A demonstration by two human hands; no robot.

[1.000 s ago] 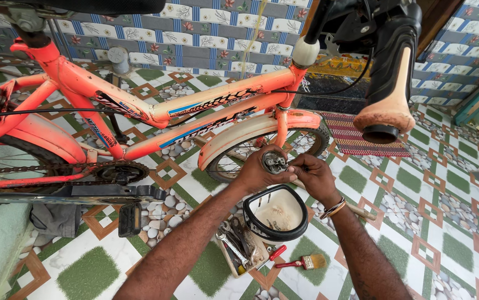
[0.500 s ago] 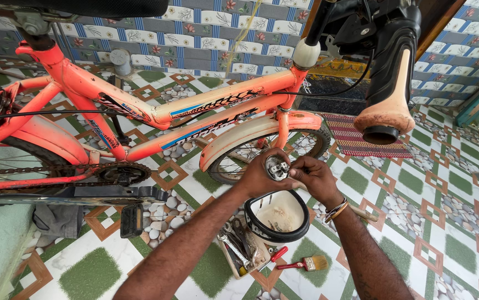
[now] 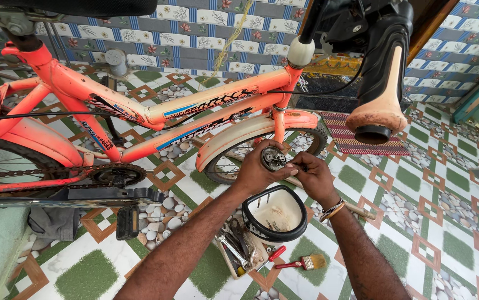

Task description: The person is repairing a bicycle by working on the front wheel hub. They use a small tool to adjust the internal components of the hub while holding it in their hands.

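Your left hand (image 3: 257,169) clamps the round metal part (image 3: 273,158) near the orange bicycle (image 3: 139,111)'s front wheel while your right hand (image 3: 312,176) pinches its edge; a slip could drop it among the tools (image 3: 239,250) below.

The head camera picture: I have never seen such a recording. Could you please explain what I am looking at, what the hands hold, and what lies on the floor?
One camera sits on a person's head and looks down at their two bare hands. The left hand holds a small round metal part; the right hand touches it with its fingertips. Behind them stands an orange bicycle. On the tiled floor below lie a black-rimmed bowl, a tray of tools, a red-handled brush and a dark rag.
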